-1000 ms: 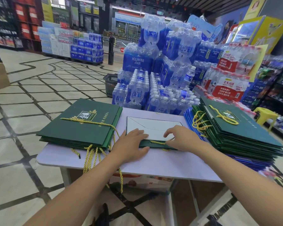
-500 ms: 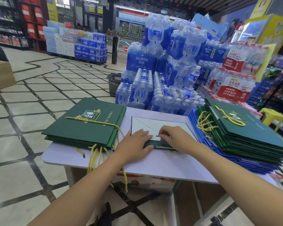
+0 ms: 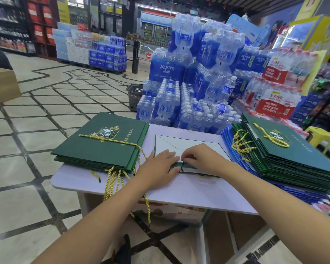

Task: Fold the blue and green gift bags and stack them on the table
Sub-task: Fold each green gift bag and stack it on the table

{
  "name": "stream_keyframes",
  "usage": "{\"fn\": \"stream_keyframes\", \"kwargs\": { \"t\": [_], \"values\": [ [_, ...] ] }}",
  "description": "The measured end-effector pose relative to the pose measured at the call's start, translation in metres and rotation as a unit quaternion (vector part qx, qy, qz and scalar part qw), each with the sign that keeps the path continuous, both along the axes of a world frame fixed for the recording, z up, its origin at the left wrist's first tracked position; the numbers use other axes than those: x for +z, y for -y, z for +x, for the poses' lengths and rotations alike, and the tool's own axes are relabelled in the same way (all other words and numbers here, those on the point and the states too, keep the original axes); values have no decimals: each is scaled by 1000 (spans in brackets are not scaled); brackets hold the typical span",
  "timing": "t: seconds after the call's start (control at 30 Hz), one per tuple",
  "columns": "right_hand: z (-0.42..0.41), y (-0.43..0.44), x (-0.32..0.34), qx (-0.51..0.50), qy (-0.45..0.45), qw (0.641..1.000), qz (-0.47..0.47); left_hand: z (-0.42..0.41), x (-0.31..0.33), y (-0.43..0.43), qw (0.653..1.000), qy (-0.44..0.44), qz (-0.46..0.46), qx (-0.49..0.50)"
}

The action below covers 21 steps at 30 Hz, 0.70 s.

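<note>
A green gift bag [image 3: 181,143] lies flat in the middle of the white table [image 3: 189,193], white inner flap facing up, its green edge towards me. My left hand [image 3: 158,168] presses flat on its near left corner. My right hand [image 3: 202,159] pinches the green fold at the bag's near edge, fingertips touching the left hand's. A stack of folded green bags [image 3: 103,147] with gold cord handles lies on the table's left. A taller pile of green bags [image 3: 291,159] sits on the right, on top of blue bags [image 3: 234,147].
Shrink-wrapped packs of water bottles [image 3: 189,109] are piled right behind the table. A yellow stool [image 3: 320,136] stands at the right. A black shopping basket [image 3: 134,96] is on the tiled floor behind. A cardboard box [image 3: 2,84] sits far left. Boxes are stored under the table.
My right hand has slid left along the bag's near edge until it meets my left hand. The left hand has stayed on the bag's corner. The view has shifted slightly.
</note>
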State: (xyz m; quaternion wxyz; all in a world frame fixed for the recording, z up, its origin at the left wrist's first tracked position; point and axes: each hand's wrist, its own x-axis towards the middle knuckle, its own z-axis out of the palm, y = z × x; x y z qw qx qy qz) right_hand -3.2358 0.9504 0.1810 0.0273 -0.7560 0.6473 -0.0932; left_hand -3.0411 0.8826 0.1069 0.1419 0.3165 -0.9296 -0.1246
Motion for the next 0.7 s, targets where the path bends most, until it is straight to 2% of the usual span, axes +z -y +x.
{"fn": "stream_keyframes", "kwargs": {
  "t": [0.1, 0.33, 0.57, 0.63, 0.7],
  "values": [
    [0, 2, -1, -1, 7, 1000, 11, -1, 0, 0, 1000, 0, -1, -2],
    [1, 2, 0, -33, 106, 994, 5, -1, 1, 0, 1000, -8, 8, -1],
    [8, 1, 1, -55, 88, 994, 20, -2, 1, -1, 1000, -16, 13, -3],
    [6, -2, -1, -63, 83, 994, -31, 0, 4, -4, 1000, -22, 13, -1],
    [9, -11, -4, -69, 83, 985, -135, 0, 5, -5, 999, -30, 14, 0]
  ]
}}
